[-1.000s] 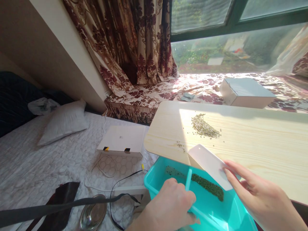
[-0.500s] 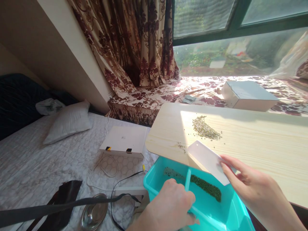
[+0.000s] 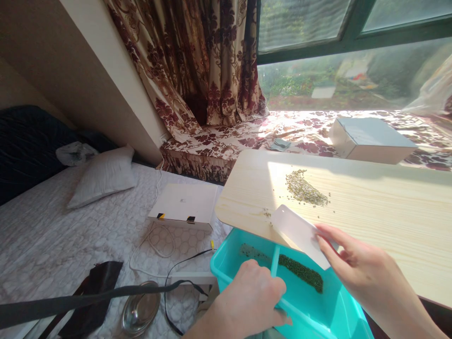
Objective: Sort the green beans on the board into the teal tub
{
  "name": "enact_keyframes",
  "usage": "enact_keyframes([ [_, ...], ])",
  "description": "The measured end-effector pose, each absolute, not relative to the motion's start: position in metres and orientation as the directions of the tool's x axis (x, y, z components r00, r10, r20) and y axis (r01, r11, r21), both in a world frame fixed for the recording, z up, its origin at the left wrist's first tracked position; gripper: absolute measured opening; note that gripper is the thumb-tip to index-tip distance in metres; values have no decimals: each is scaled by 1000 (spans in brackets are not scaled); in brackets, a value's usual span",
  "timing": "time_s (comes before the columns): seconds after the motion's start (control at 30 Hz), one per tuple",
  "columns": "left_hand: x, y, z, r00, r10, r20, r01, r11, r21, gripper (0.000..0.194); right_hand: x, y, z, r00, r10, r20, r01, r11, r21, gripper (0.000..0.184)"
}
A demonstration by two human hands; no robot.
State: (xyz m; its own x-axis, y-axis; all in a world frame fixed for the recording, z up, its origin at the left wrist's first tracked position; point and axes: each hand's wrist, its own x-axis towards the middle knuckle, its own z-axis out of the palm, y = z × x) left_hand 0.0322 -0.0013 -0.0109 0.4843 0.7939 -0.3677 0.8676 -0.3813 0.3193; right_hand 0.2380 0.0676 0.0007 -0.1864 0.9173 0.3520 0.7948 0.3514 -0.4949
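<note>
My right hand (image 3: pixel 360 263) grips a flat white plastic scraper (image 3: pixel 300 233) with rounded corners and a small hole, tilted at the table's front edge. Beyond the scraper, a pile of small greenish beans (image 3: pixel 305 189) lies on the pale wooden table (image 3: pixel 384 216). A few stray beans (image 3: pixel 267 213) lie by the scraper's far left corner. Below the edge is a turquoise divided bin (image 3: pixel 226 249). Dark green beans (image 3: pixel 302 273) fill a strip of its right compartment; pale and dark bits lie in the left one. My left hand (image 3: pixel 249 299) is closed on the bin at its divider, fingertips partly hidden.
A white flat box (image 3: pixel 183 202), a cable and an oval metal dish (image 3: pixel 140 308) rest on the bed at left. A black strap (image 3: pixel 88 299) crosses the lower left. A pale box (image 3: pixel 374 139) sits on the window ledge behind the table.
The scraper and my right hand have shifted slightly left along the table edge, towards the stray beans. My left hand stays at the bin. The camera view has turned slightly.
</note>
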Motion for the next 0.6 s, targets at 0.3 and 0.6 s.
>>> enact_keyframes([
  [0.3, 31, -1, -8, 473, 792, -386, 875, -374, 307, 42, 241, 72, 5, -204, 928, 313, 811, 339, -477, 33],
  [0.6, 30, -1, -8, 465, 789, -401, 881, -367, 300, 42, 237, 69, 0, -222, 894, 389, 804, 393, -445, 32],
])
